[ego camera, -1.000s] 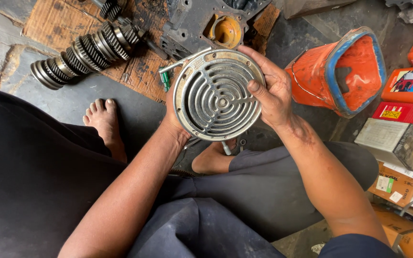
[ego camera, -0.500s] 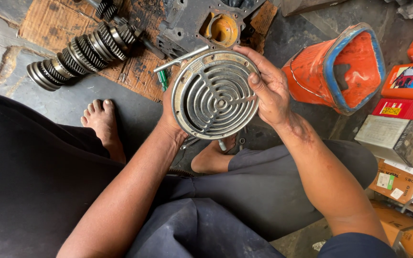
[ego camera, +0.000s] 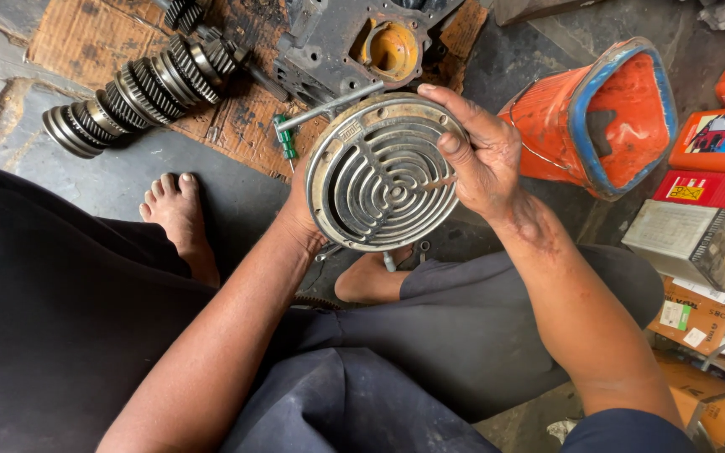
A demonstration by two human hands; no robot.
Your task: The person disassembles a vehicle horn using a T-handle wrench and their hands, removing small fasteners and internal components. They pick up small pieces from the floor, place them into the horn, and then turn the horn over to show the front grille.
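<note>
R hand grips slotted round metal plate at 3 o'clock; L hand mostly hidden, grip can't tell. Risk: greasy rim slips, drops on foot.

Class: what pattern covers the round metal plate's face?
Concentric curved slots on the round metal plate, seen in the head view.

Orange container crowds right; gear shaft left.

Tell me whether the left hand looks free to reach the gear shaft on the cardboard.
Probably not as things stand: the left hand is behind the round slotted metal plate, holding it up with the right hand. The gear shaft lies uncovered on the cardboard, but beyond the bare foot.
</note>
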